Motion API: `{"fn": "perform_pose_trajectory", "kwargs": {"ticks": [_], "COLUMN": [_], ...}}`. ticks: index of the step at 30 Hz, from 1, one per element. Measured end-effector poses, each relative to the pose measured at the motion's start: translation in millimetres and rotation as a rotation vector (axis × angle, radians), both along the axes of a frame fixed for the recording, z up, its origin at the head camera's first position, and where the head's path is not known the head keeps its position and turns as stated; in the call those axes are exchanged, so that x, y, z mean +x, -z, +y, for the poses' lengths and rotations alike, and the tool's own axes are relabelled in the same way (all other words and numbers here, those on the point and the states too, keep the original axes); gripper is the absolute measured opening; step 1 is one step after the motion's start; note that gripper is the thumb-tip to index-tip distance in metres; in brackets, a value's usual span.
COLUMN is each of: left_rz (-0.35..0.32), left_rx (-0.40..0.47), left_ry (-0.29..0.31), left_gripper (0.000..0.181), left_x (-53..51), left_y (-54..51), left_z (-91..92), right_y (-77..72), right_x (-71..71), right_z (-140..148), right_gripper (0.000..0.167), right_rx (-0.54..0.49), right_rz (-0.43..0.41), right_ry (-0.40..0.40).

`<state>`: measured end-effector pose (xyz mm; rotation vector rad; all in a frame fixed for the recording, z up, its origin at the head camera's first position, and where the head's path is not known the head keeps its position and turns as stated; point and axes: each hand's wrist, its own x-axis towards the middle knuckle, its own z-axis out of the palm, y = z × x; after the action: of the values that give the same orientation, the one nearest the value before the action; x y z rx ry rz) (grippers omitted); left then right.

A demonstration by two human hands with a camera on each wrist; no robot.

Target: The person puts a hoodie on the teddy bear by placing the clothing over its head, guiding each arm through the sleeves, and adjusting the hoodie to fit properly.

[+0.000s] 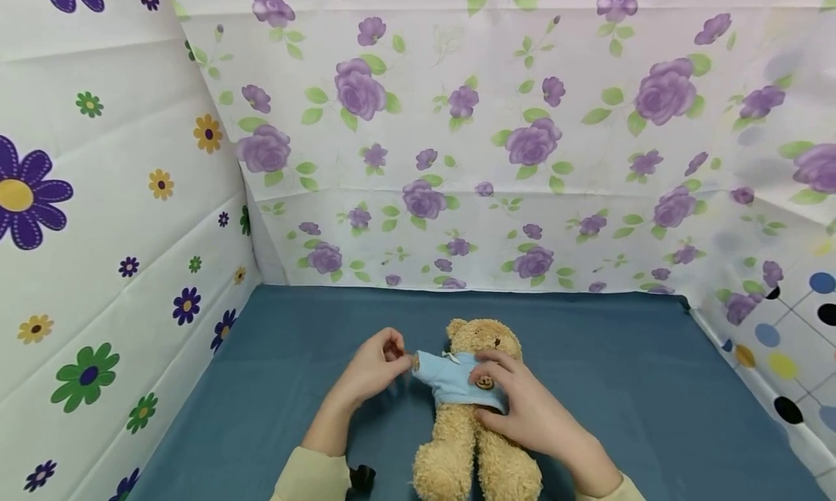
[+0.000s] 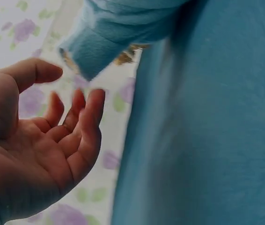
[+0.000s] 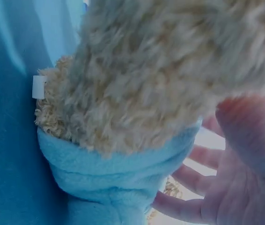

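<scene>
A tan, curly teddy bear (image 1: 447, 466) is on the blue surface with its legs toward me. It wears a pale blue hooded top (image 1: 451, 380) with a round brown badge on the chest. Close to the end of the bear's sleeve (image 2: 99, 49), my left hand (image 1: 367, 372) has its fingers loosely bent; the left wrist view shows a gap between them and the cuff. My right hand (image 1: 530, 410) rests on the bear's chest and side, fingers spread over the top and thumb near its waist. In the right wrist view, the bear's fur (image 3: 142, 89) covers part of that hand.
Blue cloth (image 1: 653, 399) covers the table. Flowered white sheets (image 1: 418, 152) hang at the back and left, and a dotted sheet (image 1: 806, 363) borders the right. A small black object (image 1: 362, 478) is beside my left sleeve. A white tag (image 3: 39, 87) sticks out of the bear.
</scene>
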<state>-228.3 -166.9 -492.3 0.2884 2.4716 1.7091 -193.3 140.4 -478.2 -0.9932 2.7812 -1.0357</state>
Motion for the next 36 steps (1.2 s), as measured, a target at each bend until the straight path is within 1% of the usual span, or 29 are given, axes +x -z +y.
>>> {"fn": "perform_pose_trajectory", "kwargs": {"ticks": [2,4,5,7,8,9,11,13,14,16,18,21,23,26,29,31,34,36], "left_rz": [0.060,0.107,0.125,0.137,0.138,0.134,0.133,0.131,0.126,0.113,0.101,0.098,0.110,0.119,0.120,0.128,0.143,0.171], "left_rx": [-0.043,-0.070,-0.076,-0.084,-0.103,-0.127,-0.186,-0.253,-0.275,-0.296,-0.310,-0.324,-0.342,-0.369,-0.387,-0.392,-0.404,-0.419], "left_ry": [0.048,0.120,0.160,0.237,0.263,0.281,0.301,0.304,0.298,0.286,0.273,0.251,0.236,0.212,0.205,0.214,0.234,0.245], "left_gripper": [0.026,0.031,0.031,0.025,0.023,0.025,0.037,0.049,0.053,0.057,0.058,0.058,0.057,0.050,0.036,0.029,0.039,0.046], "left_x": [8.0,17.7,22.7,31.7,35.3,38.2,40.9,41.0,41.2,41.4,41.9,43.0,43.6,45.5,47.4,48.1,48.3,48.3], "left_y": [-8.6,-17.0,-20.3,-25.4,-26.5,-26.9,-26.4,-24.7,-23.7,-21.6,-18.5,-13.4,-10.4,-7.8,-5.3,-3.2,1.3,3.9], "left_z": [1.4,7.6,12.5,24.6,31.1,37.0,46.0,50.9,52.2,53.4,54.7,57.8,60.2,62.2,62.0,61.2,60.5,60.8], "right_y": [0.6,1.5,1.6,1.7,1.8,2.2,4.5,8.2,10.6,14.9,17.6,19.8,20.6,20.7,21.4,22.0,23.0,23.8], "right_x": [4.1,9.4,11.7,14.9,15.8,16.8,16.8,16.2,15.6,13.3,11.0,9.4,9.2,10.1,13.2,17.5,24.5,28.2], "right_z": [3.3,8.7,12.3,20.2,23.8,27.3,31.1,31.0,29.9,26.2,22.2,16.4,12.5,5.6,-1.2,-5.0,-8.7,-9.8], "right_gripper": [0.042,0.048,0.051,0.058,0.059,0.059,0.055,0.049,0.047,0.047,0.050,0.052,0.049,0.039,0.032,0.028,0.031,0.036], "right_rx": [0.002,0.028,0.037,0.038,0.035,0.027,0.006,-0.023,-0.037,-0.069,-0.099,-0.106,-0.092,-0.062,-0.015,0.015,0.039,0.039], "right_rz": [-0.021,-0.053,-0.081,-0.167,-0.222,-0.274,-0.354,-0.398,-0.403,-0.398,-0.395,-0.369,-0.344,-0.324,-0.291,-0.257,-0.190,-0.151], "right_ry": [0.058,0.145,0.190,0.275,0.316,0.343,0.360,0.348,0.332,0.296,0.282,0.303,0.312,0.295,0.241,0.203,0.155,0.131]}}
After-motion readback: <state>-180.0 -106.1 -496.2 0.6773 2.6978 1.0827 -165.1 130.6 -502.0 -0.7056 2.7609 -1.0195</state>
